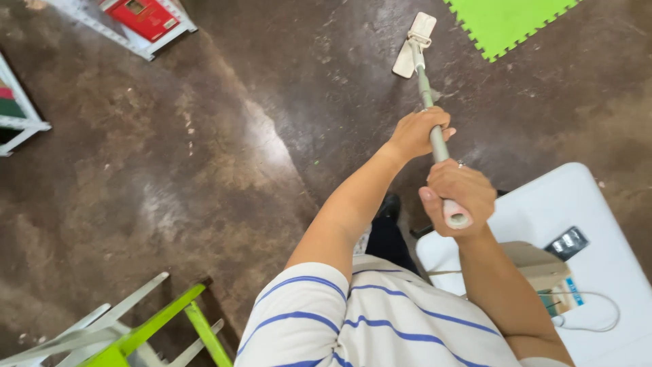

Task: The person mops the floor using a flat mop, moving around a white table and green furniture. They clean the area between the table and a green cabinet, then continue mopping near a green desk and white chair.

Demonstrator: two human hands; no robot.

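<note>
head view looks down on both hands clamped on a long grey-green mop pole with a pale rounded end cap. the right hand wraps the top of the pole just under the cap, thumb pointing up. the left hand grips lower down the pole, fingers curled round it, a short way apart from the right. the pole runs away from the body to a flat beige rectangular mop head, which lies on the dark brown mottled concrete floor. near the mop head lies a bright green foam puzzle mat. under the right forearm stands a white plastic desk carrying a small black device and a beige box with a thin white cable. a lime green and white folding frame stands at the person's left, and a white rack holding a red box sits well apart across the floor.
</note>
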